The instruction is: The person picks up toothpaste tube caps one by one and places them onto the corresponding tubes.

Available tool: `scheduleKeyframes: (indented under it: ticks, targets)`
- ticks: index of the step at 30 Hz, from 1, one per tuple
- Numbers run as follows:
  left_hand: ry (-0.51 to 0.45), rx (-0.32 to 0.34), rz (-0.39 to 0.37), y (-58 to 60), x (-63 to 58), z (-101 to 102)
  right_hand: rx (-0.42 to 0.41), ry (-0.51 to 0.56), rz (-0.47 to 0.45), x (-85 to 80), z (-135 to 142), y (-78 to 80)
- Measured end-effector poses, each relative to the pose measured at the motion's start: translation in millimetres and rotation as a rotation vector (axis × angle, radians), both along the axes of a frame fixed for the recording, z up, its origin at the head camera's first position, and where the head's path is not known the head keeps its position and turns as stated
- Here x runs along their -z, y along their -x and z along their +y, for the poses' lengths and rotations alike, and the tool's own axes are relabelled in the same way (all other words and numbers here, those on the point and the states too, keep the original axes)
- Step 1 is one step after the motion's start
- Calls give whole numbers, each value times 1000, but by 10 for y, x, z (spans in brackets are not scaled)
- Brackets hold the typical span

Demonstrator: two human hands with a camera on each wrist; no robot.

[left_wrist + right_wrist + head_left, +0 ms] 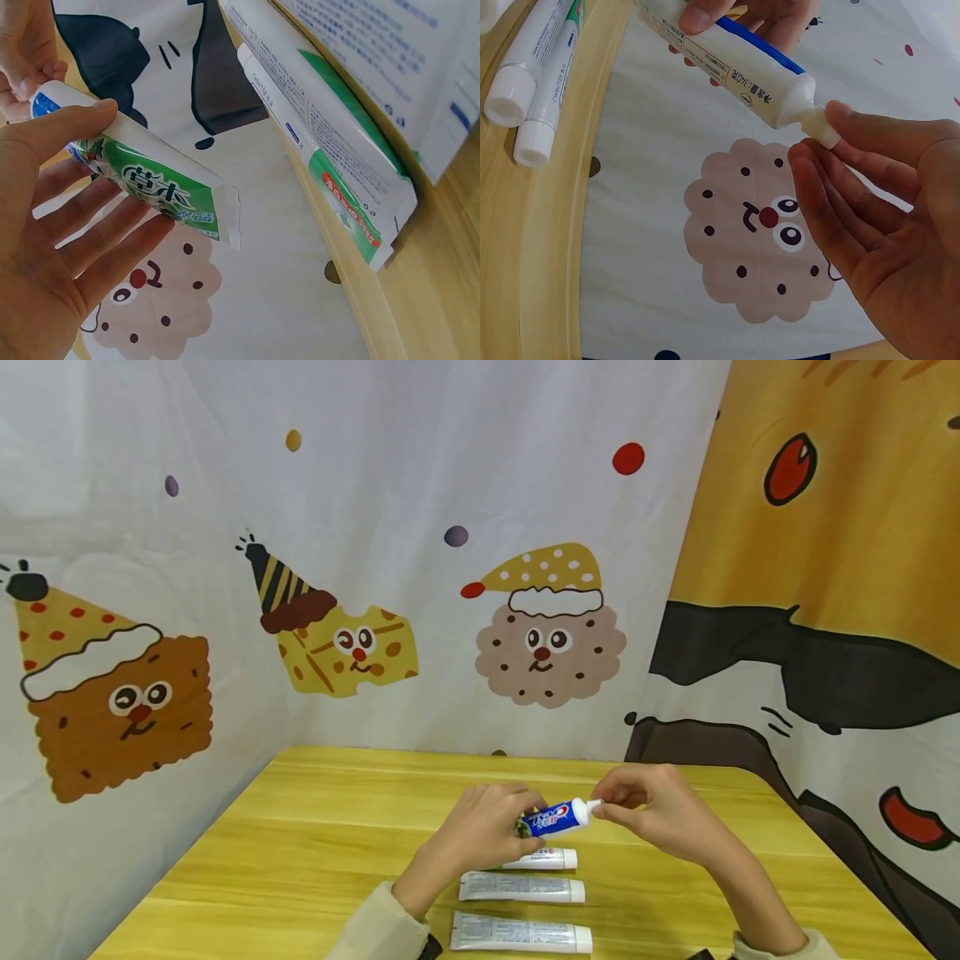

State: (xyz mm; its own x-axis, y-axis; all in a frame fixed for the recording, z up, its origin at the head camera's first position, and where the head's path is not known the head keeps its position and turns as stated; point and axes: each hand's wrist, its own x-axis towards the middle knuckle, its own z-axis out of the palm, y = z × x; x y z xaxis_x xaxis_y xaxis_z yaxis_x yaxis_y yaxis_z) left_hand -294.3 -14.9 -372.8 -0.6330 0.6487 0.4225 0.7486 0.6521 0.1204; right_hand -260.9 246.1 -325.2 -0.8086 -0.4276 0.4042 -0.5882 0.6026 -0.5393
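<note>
My left hand [483,827] holds a blue, white and green toothpaste tube [557,820] above the table, thumb on one side and fingers on the other. The tube's green lower part and flat crimped end show in the left wrist view. Its nozzle end points toward my right hand [667,814], whose thumb and fingers pinch a small white cap [823,127] there. Below the hands lie three more toothpaste tubes side by side: a far one [551,859] partly hidden by the left hand, a middle one [521,887] and a near one [521,934].
The lying tubes have their white caps toward the right. They rest on a yellow wood-grain table [330,810]. Behind it hangs a white curtain [420,468] printed with cartoon biscuits and cheese, and another cartoon print [825,560] covers the right side.
</note>
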Motion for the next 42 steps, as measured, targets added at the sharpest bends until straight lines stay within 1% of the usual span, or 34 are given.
scheduleKeyframes:
  ticks: [6,10,20,26,34,38,42]
  targets:
    - [-2,-2,-3,-12,-5,-8,-15,-42,47,0,-11,21]
    - [-3,-1,5,-13,-8,-16,-2,-67,73,6,-17,33]
    - [-13,4,6,0,10,-30,41,-84,39,1,5,0]
    - [-15,7,15,8,5,-34,10,-76,56,-8,26,-9]
    - [-8,-1,-5,4,-1,-33,-7,-88,55,3,26,10]
    - [0,2,-7,11,8,-32,-21,-100,41,11,34,18]
    - [2,-3,-15,23,21,-30,-11,-84,12,11,46,20]
